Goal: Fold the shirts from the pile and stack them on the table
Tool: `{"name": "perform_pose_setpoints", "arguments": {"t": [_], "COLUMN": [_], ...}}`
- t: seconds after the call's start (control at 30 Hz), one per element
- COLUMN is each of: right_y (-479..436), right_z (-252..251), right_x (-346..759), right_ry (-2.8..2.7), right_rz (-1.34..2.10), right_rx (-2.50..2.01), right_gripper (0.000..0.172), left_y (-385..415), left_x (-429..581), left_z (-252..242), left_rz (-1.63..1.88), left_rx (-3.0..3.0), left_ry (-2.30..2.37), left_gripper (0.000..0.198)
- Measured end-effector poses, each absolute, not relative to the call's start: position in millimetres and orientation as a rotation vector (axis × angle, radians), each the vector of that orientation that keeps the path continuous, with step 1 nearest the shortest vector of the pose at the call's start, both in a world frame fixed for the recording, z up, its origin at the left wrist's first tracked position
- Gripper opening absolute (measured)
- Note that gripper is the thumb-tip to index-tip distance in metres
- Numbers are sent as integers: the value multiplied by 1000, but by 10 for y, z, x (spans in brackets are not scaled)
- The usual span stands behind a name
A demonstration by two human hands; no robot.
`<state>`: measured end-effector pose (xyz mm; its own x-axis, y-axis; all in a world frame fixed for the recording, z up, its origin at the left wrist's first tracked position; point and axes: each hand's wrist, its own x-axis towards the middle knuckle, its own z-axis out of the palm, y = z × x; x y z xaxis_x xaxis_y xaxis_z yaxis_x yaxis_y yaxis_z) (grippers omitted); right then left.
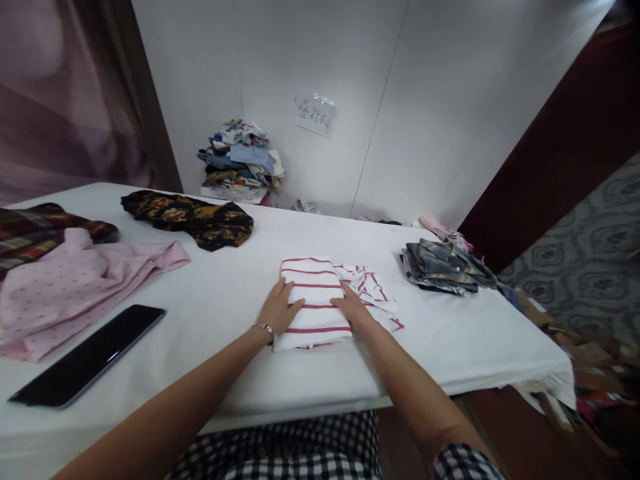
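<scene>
A white shirt with red stripes (315,293) lies on the white-covered table (240,380) in front of me, folded into a narrow panel. Part of it, a bunched striped portion (370,283), spreads out on the right side. My left hand (278,307) rests on the panel's left edge, thumb and fingers apart, with a bracelet at the wrist. On the opposite edge lies my right hand (353,308), its thumb on the stripes and its fingers stretched forward. Both hands touch the cloth, which stays flat on the table.
Left of the shirt are a black tablet-like slab (90,353), a pink dotted garment (95,280), a plaid garment (40,233) and a dark patterned one (195,217). Folded clothes (445,263) sit at the right. Behind the table rises a clothes pile (243,163) against the wall.
</scene>
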<state>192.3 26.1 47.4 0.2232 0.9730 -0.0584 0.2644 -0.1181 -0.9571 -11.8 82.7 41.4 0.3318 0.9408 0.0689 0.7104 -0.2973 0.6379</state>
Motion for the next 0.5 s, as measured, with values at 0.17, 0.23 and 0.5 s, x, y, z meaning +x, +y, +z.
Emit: {"name": "perform_pose_setpoints", "arguments": {"t": [0.17, 0.23, 0.5], "right_y": [-211, -518, -1233], "right_z": [557, 582, 586], "right_x": [2049, 2046, 1746], "right_ry": [-1232, -1071, -216], "right_rz": [638, 748, 1390], "right_rx": [-1663, -1600, -1247], "right_gripper": [58, 48, 42], "left_y": [1027, 1214, 2047], "left_x": [-185, -174, 456], "left_z": [581, 680, 756], "left_rz": [454, 443, 110], "left_rx": [2295, 2370, 2601], "left_ry": [1458, 1443, 1229], "left_gripper": [62, 61, 70]}}
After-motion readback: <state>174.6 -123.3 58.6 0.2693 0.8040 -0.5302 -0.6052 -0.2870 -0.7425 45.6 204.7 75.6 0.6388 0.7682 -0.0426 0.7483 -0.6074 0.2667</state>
